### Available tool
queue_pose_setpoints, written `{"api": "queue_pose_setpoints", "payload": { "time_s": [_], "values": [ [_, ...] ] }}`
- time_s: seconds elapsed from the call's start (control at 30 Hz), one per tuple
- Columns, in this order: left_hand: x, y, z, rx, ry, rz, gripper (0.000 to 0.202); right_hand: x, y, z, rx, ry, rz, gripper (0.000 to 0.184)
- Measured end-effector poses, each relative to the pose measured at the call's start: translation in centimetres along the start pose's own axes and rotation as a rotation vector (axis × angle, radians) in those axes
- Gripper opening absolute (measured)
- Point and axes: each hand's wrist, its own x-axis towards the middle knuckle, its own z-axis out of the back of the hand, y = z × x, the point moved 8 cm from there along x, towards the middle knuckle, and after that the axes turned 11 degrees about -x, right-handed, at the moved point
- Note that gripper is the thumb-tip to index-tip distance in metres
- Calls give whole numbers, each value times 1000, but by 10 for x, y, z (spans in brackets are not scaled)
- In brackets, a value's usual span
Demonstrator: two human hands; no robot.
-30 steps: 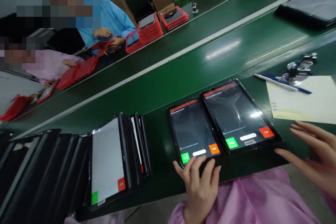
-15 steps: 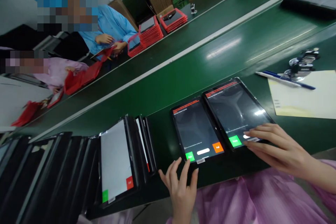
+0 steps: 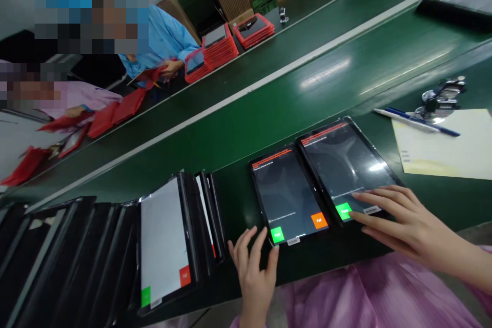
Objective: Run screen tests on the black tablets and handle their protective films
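Note:
Two tablets lie side by side, face up, on the green bench. The left tablet (image 3: 286,189) has a dark screen with red text on top, a green square and an orange "Fail" square below. At its lower left corner is my left hand (image 3: 253,266), fingers apart, holding nothing. The right tablet (image 3: 342,159) shows a similar dark screen. Over its lower part spreads my right hand (image 3: 400,215), with a fingertip at the green square and the other fingers outstretched, covering the lower right of the screen.
Leaning tablets (image 3: 163,241) with white screens and a row of dark ones (image 3: 77,256) stand at left. Pens (image 3: 418,122), paper (image 3: 446,151) and a metal clamp-like fixture (image 3: 440,100) lie at right. Across the belt (image 3: 246,118), co-workers sit near red-cased stacks (image 3: 221,51).
My right hand's fingertip has moved left to the green square. My left hand has shifted slightly left, off the other green square. White pill-shaped marks vanished from both dark screens.

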Motion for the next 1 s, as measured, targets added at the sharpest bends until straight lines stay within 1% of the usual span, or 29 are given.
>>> {"api": "queue_pose_setpoints", "payload": {
  "time_s": [0.07,0.1,0.17,0.23,0.3,0.37,0.43,0.47,0.53,0.6,0.67,0.73,0.8,0.9,1.0],
  "values": [
    [21,11,1,-30,-55,43,28,9,1,-4,-83,56,112,42],
    [36,16,-3,-44,-58,65,29,16,0,-6,-91,75,168,47],
    [71,22,-16,-64,-15,103,35,36,-11,-12,-66,82,230,49],
    [110,24,-35,-61,64,135,40,63,-33,-26,-57,81,183,45],
    [143,23,-56,-26,164,169,39,89,-62,-52,-92,136,56,44],
    [164,25,-71,31,253,244,38,106,-85,-80,-135,228,-65,46],
    [169,30,-75,69,307,327,35,112,-94,-96,-144,277,-102,46],
    [166,32,-74,68,322,348,32,112,-93,-98,-132,281,-85,47],
    [154,33,-68,24,323,323,28,107,-85,-94,-90,285,-19,51],
    [143,33,-59,-41,271,249,31,101,-79,-83,-57,283,17,53],
    [137,35,-49,-88,180,206,31,99,-82,-75,-64,269,-21,52],
    [139,43,-46,-110,105,214,31,102,-89,-76,-93,259,-83,49],
    [144,51,-52,-116,95,241,30,105,-94,-84,-110,267,-109,46],
    [149,58,-66,-96,154,252,27,108,-97,-100,-113,293,-99,44],
    [147,59,-72,-68,184,233,25,106,-98,-109,-98,317,-82,41]
  ]
}}
